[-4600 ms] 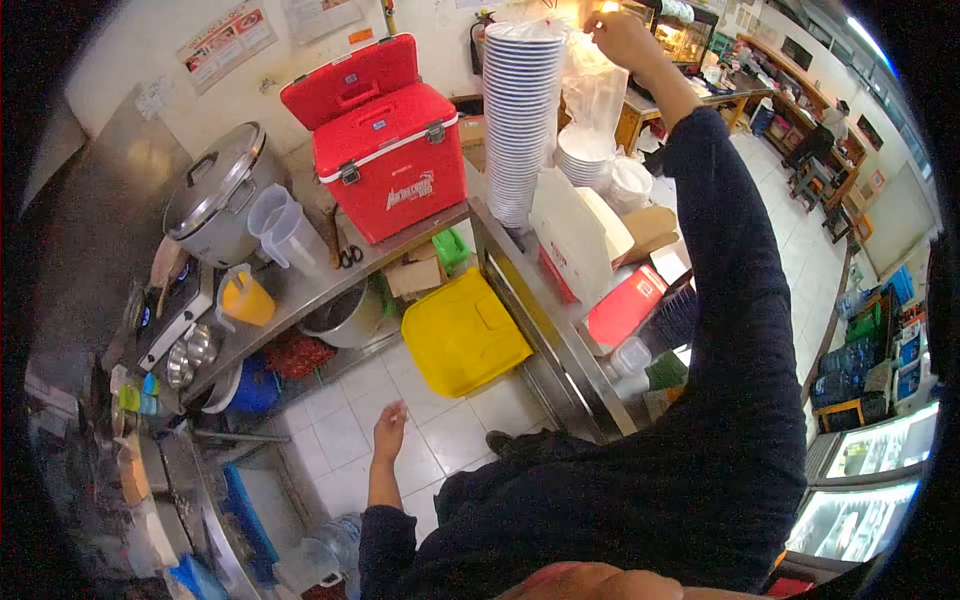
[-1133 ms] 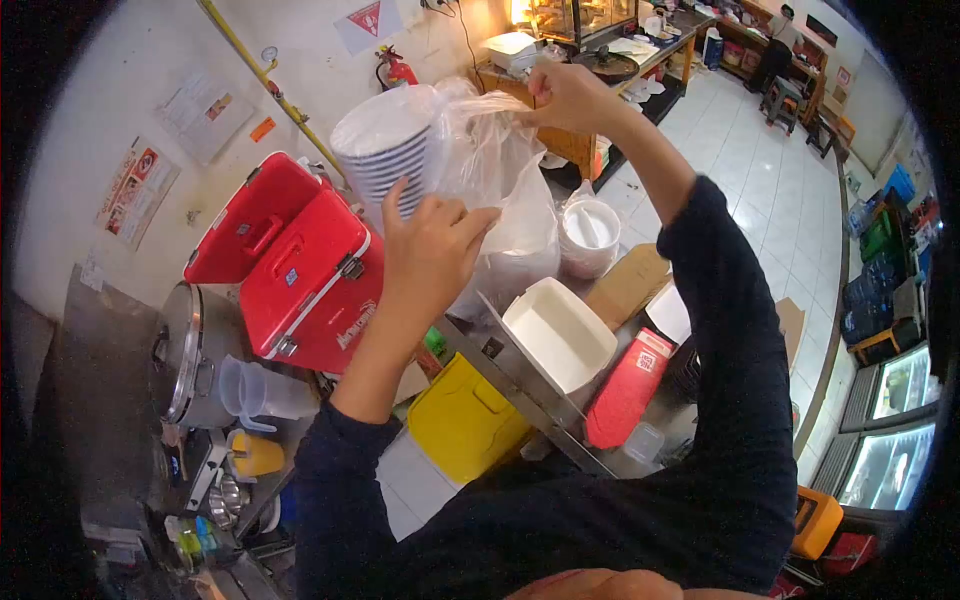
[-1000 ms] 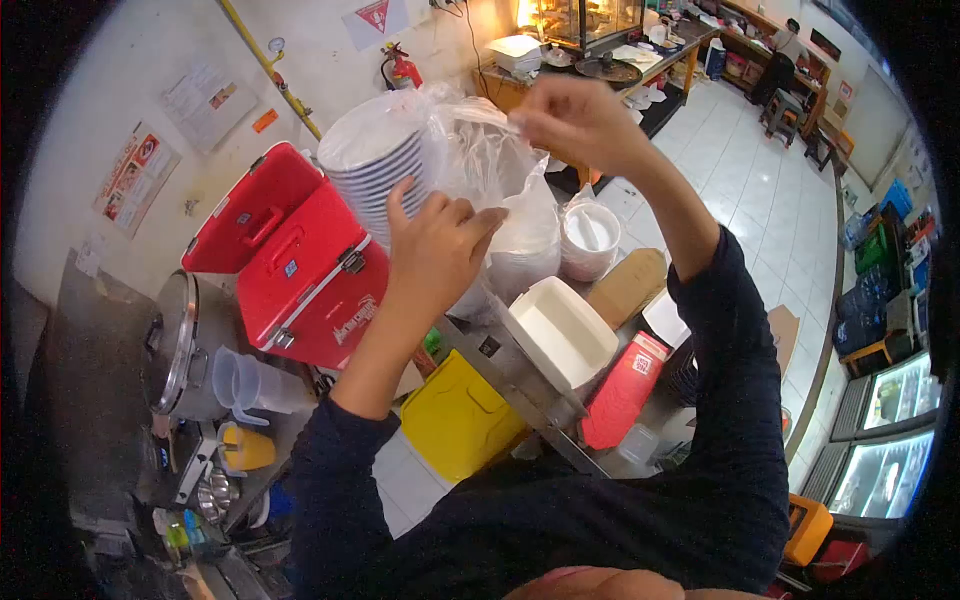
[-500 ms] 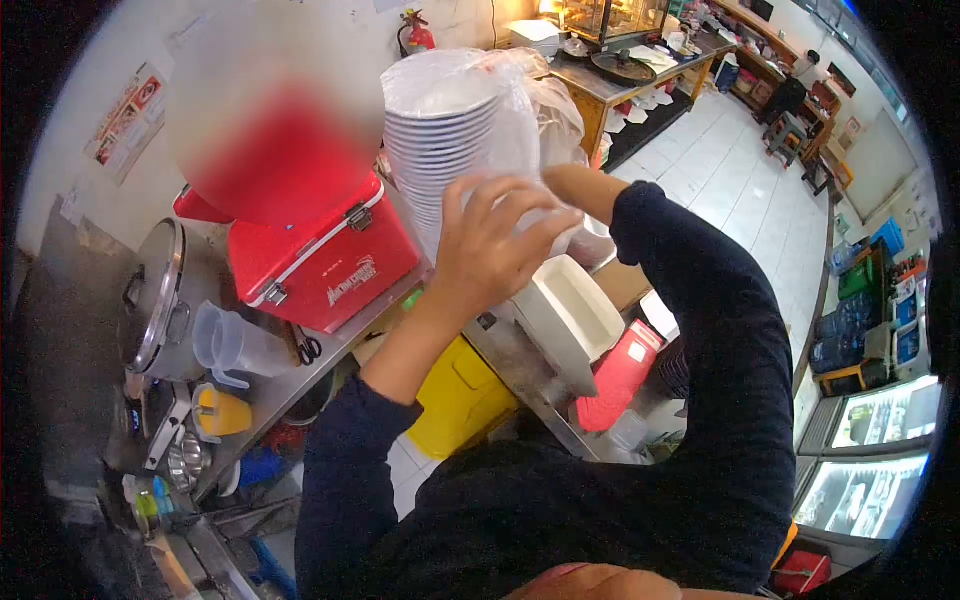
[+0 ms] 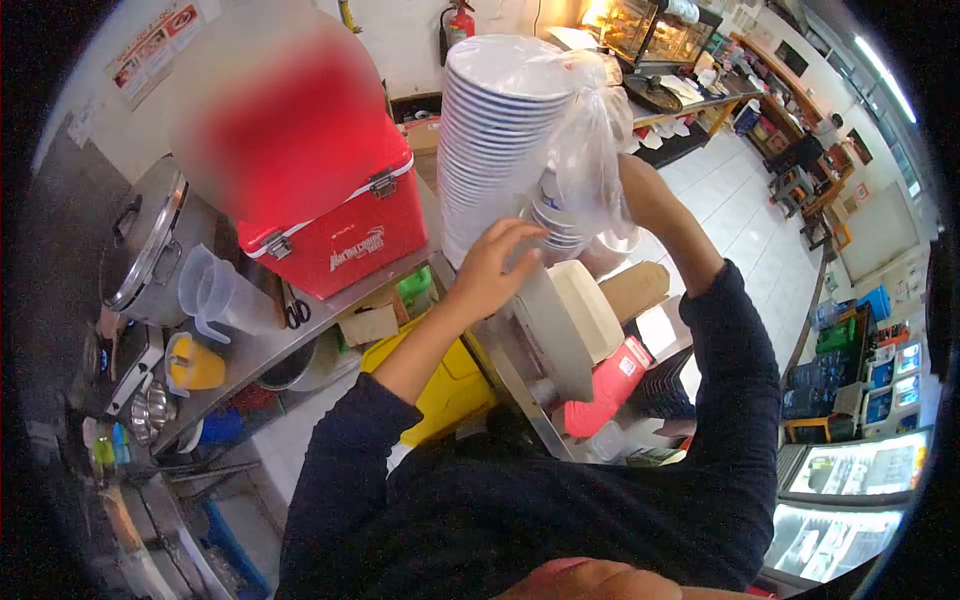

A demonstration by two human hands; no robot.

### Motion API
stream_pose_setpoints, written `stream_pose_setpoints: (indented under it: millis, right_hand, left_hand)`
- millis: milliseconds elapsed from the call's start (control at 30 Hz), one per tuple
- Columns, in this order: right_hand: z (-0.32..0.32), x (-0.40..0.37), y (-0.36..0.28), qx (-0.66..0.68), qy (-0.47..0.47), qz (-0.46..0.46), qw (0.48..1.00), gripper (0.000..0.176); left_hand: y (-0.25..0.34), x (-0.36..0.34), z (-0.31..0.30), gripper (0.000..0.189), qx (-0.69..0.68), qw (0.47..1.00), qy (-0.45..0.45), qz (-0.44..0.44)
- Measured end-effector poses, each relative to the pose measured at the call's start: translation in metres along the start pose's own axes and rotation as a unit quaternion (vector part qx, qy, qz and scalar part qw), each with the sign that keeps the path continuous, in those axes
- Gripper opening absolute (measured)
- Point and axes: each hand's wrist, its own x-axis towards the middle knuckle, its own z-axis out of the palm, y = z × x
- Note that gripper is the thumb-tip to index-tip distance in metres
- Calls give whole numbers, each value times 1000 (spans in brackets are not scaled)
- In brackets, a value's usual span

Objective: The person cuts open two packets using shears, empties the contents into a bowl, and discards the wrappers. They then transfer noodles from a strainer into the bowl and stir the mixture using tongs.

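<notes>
A tall stack of white tubs with blue rims (image 5: 500, 120), wrapped in clear plastic, stands on the metal counter. Beside it a shorter stack of blue-and-white paper bowls (image 5: 556, 222) shows under a loose clear plastic bag (image 5: 592, 150). My left hand (image 5: 495, 272) is open, thumb and fingers apart, its fingertips right at the edge of the shorter stack. From the right, my right hand (image 5: 640, 190) reaches in behind the plastic bag. Its fingers are hidden there, so I cannot tell what they hold. Cream takeaway boxes (image 5: 580, 310) lie just below the bowls.
A red cooler box (image 5: 345, 235) stands left of the tubs. Farther left are a large steel pot (image 5: 150, 250), a clear measuring jug (image 5: 235, 295) and scissors (image 5: 296, 310). Below the counter is a yellow bin (image 5: 445, 385). A red packet (image 5: 608, 388) lies near the boxes.
My hands, close together before, are now farther apart, the left lower and the right at the bag's far side. The shorter bowl stack has come into view. The camera view has shifted.
</notes>
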Motion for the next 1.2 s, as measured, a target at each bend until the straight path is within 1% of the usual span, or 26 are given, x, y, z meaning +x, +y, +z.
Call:
stream_pose_setpoints:
  millis: [67, 167, 267, 300, 333, 367, 400, 433, 467, 500, 533, 600, 633, 667, 733, 767, 800, 833, 867, 900, 967, 1033, 1067, 1100, 1133, 1200]
  right_hand:
    - [-37, 4, -43, -14, 2, -18, 1000, 20]
    - [-59, -5, -49, 90, 91, 80, 989, 18]
    - [-78, -18, -45, 224, 211, 87, 948, 23]
    - [-88, -27, -36, 269, 231, 131, 926, 26]
    - [-99, -38, -35, 213, 323, 108, 916, 30]
    - [-117, -48, -41, 202, 344, 148, 905, 39]
    - [-130, -63, -32, 133, 387, 105, 906, 45]
    - [-147, -78, -42, 43, 400, 107, 909, 50]
    - [-156, -83, -52, 14, 410, 74, 909, 48]
    - [-157, -81, -70, 10, 393, 26, 919, 45]
    - [-156, -82, -93, 13, 359, -25, 933, 43]
    - [-140, -71, -154, 44, 206, -134, 968, 40]
    - [-128, -67, -186, 59, 113, -181, 975, 39]
    - [-113, -60, -215, 71, 15, -217, 974, 38]
    - [-65, -50, -264, 103, -138, -253, 952, 37]
    - [-33, -47, -295, 133, -168, -268, 939, 37]
    - [12, -47, -322, 215, -130, -295, 922, 27]
    - [35, -46, -345, 209, -179, -361, 891, 20]
    - [52, -51, -377, 148, -226, -372, 888, 17]
    - [71, -53, -401, 147, -254, -394, 871, 17]
    - [112, -57, -453, 151, -311, -431, 833, 19]
    - [154, -58, -512, 227, -315, -382, 839, 17]
    - [175, -55, -541, 262, -317, -357, 839, 16]
    - [194, -57, -566, 296, -326, -328, 836, 16]
    - [212, -55, -596, 340, -344, -316, 816, 16]
    - [252, -49, -655, 372, -340, -366, 782, 16]
  left_hand:
    - [-4, 10, 15, 37, 5, 1000, 9, 10]
    - [-4, 21, 35, 44, 3, 999, 32, 7]
    - [3, 27, 48, 42, -4, 998, 50, -39]
    - [5, 26, 50, 41, -3, 996, 61, -62]
    - [6, 25, 52, 38, -42, 996, 59, -56]
    - [8, 21, 51, 36, -75, 993, 68, -55]
    - [10, 16, 46, 34, -102, 990, 86, -55]
    - [12, 6, 43, 30, -113, 985, 130, -15]
    - [20, -5, 38, 27, -159, 976, 147, -30]
    - [28, -22, 27, 31, -130, 980, 146, -34]
    - [25, -39, 22, 32, -172, 975, 138, 0]
    - [41, -79, -2, 46, -335, 934, 107, -56]
    - [48, -95, -16, 54, -423, 900, 81, -72]
    - [47, -118, -31, 78, -524, 846, 23, -100]
    - [86, -168, -77, 79, -658, 731, 45, -178]
    - [103, -197, -98, 80, -719, 661, 51, -208]
    - [99, -232, -108, 78, -669, 695, 46, -257]
    - [89, -271, -118, 78, -613, 727, 40, -306]
    - [89, -309, -132, 73, -509, 788, 41, -343]
    - [91, -349, -143, 68, -396, 835, 41, -380]
    - [82, -432, -153, 61, -541, 725, 113, -412]
    - [128, -481, -195, 59, -568, 643, 196, -475]
    - [129, -518, -205, 58, -561, 632, 227, -485]
    - [133, -550, -224, 58, -536, 639, 273, -479]
    - [139, -580, -234, 57, -519, 638, 318, -472]
    - [157, -630, -256, 55, -463, 640, 405, -460]
